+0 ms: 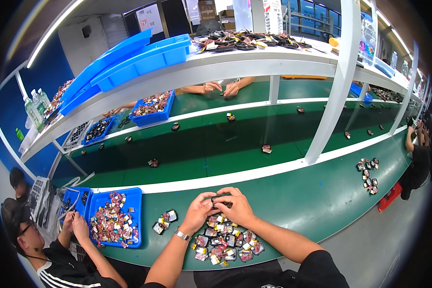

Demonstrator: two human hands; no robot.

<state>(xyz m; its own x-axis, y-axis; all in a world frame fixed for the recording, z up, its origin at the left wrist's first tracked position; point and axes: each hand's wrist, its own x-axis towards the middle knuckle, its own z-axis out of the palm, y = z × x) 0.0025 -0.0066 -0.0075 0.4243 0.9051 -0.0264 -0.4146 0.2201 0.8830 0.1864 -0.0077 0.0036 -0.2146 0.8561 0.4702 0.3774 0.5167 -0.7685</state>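
Near the middle of the bench, my left hand (200,214) and my right hand (237,207) are closed together around a small black electronic unit (216,200). My fingers cover most of it. Just below my hands lies a loose pile of small electronic units (223,242), with black shells, reddish inner parts and silver-and-yellow pieces. A smaller cluster of similar units (164,221) rests left of my left wrist, which wears a metal-band watch (182,234).
A blue tray (138,192) heaped with such parts stands at left, beside a co-worker (21,230). Beyond a white rail (187,184), units sit spaced along a green conveyor belt (225,158). A white post (333,86) rises right of centre. Another person's hands (225,88) work across the line.
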